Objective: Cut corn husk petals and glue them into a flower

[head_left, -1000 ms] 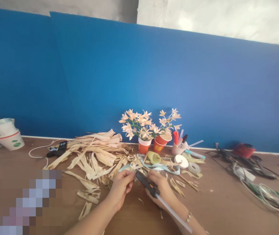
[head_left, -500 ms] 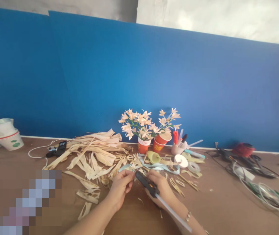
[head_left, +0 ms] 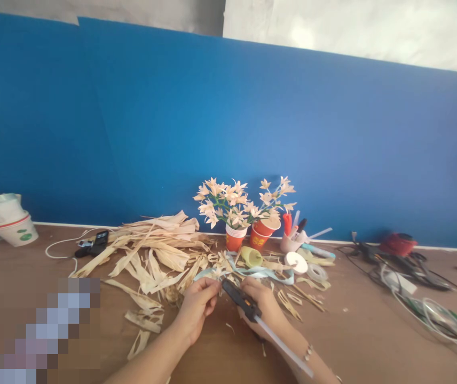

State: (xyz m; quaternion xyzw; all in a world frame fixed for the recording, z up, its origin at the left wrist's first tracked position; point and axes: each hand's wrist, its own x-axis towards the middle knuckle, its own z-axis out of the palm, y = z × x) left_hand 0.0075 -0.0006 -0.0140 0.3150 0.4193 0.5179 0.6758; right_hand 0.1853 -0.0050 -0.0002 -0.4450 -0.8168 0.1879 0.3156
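One black glue gun [head_left: 239, 300] in my right hand [head_left: 262, 304], fingers wrapped round its body. Nose points away and leftward, just beside the fingertips of my left hand [head_left: 198, 306]. Pale glue stick [head_left: 286, 346] runs out of the gun's rear, back across my right forearm. Left thumb and forefinger pressed together; cannot tell whether anything thin sits between them. Just beyond, a light-blue ribbon [head_left: 266, 273] lies among scraps. Left of that, a heap of dry husks [head_left: 164, 256] spreads over the brown tabletop [head_left: 372, 330]. Farther back, cream flowers [head_left: 228, 200] stand above red cups [head_left: 235, 242]. White tape roll [head_left: 296, 262] near them, to the right.
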